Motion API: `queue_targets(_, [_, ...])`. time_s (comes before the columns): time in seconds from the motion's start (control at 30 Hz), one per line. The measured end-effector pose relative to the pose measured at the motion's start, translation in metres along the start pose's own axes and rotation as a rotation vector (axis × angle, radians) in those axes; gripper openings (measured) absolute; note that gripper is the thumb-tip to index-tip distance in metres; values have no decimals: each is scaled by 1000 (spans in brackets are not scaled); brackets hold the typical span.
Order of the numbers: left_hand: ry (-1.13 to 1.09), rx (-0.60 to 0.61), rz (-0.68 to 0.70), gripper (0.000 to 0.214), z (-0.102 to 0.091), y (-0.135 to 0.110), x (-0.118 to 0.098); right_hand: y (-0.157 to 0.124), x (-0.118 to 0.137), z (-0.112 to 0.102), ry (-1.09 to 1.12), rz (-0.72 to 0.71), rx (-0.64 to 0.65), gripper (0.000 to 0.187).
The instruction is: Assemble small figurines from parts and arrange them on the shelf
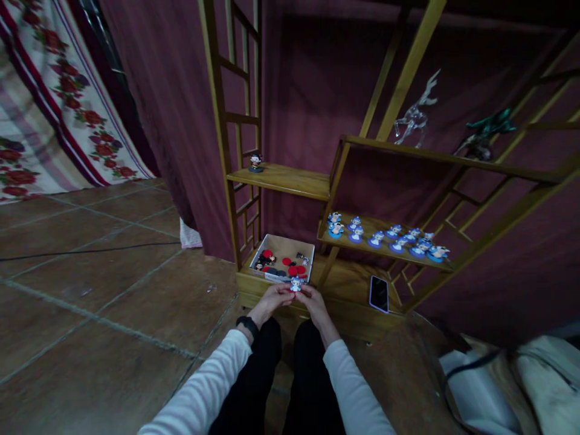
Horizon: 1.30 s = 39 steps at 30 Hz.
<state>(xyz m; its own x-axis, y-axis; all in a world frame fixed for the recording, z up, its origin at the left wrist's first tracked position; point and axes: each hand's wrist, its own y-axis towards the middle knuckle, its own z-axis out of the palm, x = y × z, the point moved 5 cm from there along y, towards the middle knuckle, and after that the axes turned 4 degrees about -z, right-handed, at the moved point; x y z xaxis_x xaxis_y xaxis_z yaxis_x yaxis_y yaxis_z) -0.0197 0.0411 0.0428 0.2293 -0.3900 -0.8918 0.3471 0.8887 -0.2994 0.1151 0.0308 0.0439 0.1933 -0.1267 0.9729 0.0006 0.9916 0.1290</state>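
Note:
Between my two hands is a small blue-and-white figurine (296, 284) on a red base, held upright. My left hand (274, 300) pinches it from the left, and my right hand (314, 301) grips it from the right. Just beyond them sits an open cardboard box (312, 257) on the cabinet's bottom board. Inside it lie red discs (293, 270), dark discs and several small dark figurines (267, 259). The fingertips partly cover the base of the held figurine.
Several blue-and-white figurines (376, 239) stand on the right shelf. One dark figurine (255, 163) is on the left shelf (290, 180). A phone (379, 294) lies on the bottom board. Above are a clear deer ornament (414, 118) and a green ornament (487, 136). Bags (480, 386) are at lower right.

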Motion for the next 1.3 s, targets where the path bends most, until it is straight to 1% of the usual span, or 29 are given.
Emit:
queue_targets(0.07, [79,-33,40,43,2,-3,1,-5,1,0,27,16,34,33])
queue_targets(0.13, [150,-53,102,44,3,-4,2,-7,0,0,66,46,39,36])
queue_targets(0.27, [267,-123,250,40,-1,-1,1,-5,-10,-1,102,103,-39,40])
queue_targets(0.4, [356,-191,353,34,-5,2,0,2,-17,8,144,122,-34,38])
queue_targets(0.5, [482,-200,396,32,-1,2,-2,4,-19,9,183,137,-39,34])
queue_targets(0.67, [698,-242,429,40,7,-3,-6,4,-18,1,231,165,-16,35])
queue_targets(0.77, [783,-249,448,40,9,-4,-7,3,-16,-3,246,173,-44,37])
queue_targets(0.83, [789,-263,448,40,7,-3,-7,3,-16,-3,249,179,-60,37])
queue_targets(0.9, [750,-284,431,39,4,-1,-5,4,-17,-1,240,185,-53,36])
queue_targets(1.03, [579,-311,345,35,-1,3,3,7,-23,4,194,206,-7,36])
queue_targets(1.17, [473,-303,296,32,-1,4,7,9,-29,4,154,211,7,35])
queue_targets(1.3, [434,-272,298,29,0,5,6,8,-31,1,181,214,-29,37])
